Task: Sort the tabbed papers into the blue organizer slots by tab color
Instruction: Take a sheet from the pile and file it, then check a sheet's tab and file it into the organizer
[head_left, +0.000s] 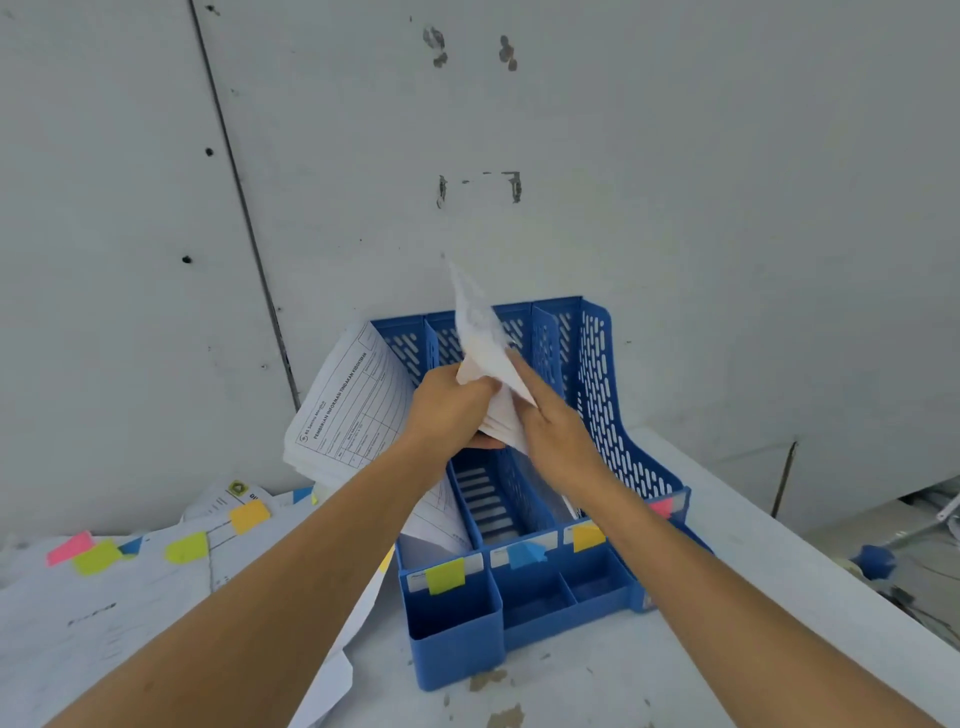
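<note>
A blue organizer (618, 395) stands against the wall, its front slots labelled with a green tab (445, 574), a blue tab (525, 555), a yellow tab (588, 537) and a pink tab (663, 505). Above its middle slots, my left hand (451, 402) and my right hand (556, 431) both grip a folded bundle of white papers (480, 332), blurred at its top. A stack of printed forms (345, 410) leans in the leftmost slot. Loose tabbed papers (109, 597) lie to the left on the table.
The loose sheets carry pink (68, 547), green (96, 557), yellow (249, 516) and blue tabs. The white table's right edge (810, 561) drops off to clutter on the floor. A grey wall stands right behind the organizer.
</note>
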